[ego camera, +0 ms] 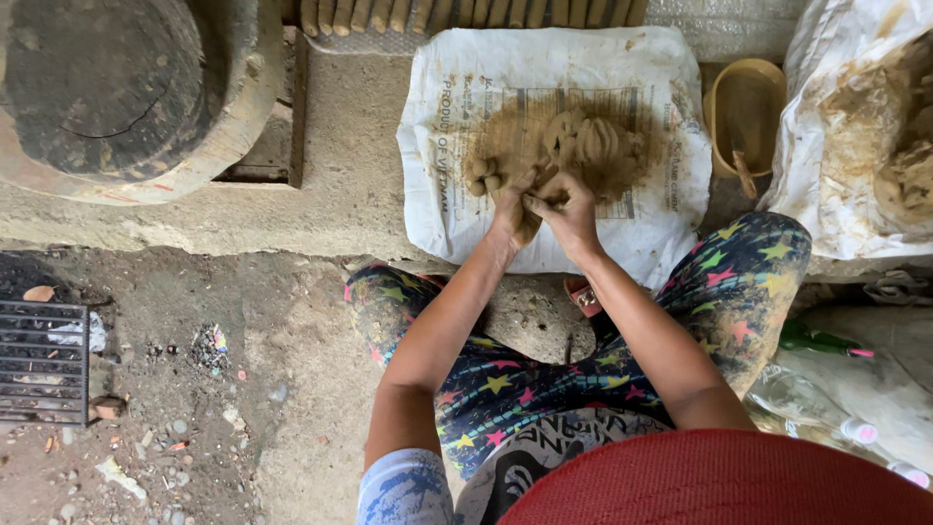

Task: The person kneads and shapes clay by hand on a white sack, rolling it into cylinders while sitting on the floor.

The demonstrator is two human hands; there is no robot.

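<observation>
Head view: a seated person leans over a low concrete ledge [340,185], both hands at work in wet clay.
Clay: a brown lump of clay [588,146] sits at the middle of a white woven sack [661,78] spread flat on the ledge; a small clay piece [483,177] lies just left of it.
Left hand: the left hand [515,206] is closed, fingers curled around a bit of clay at the lump's near edge.
Right hand: the right hand [569,209] touches the left, its fingers bent and pinching the same clay.
Sack: rectangular, with dark print in a block under the clay and a line along its left edge.
Right of sack: a tan plastic tub [743,107], then a second white sack [846,126] smeared with clay.
Far edge: a row of pale clay sticks [466,12].
Upper left: a round dark wooden block [107,87].
Lower left: a metal drain grate [44,360] in the littered ground.
Lower right: a green bottle [821,340] and clear plastic bottles [807,403].
</observation>
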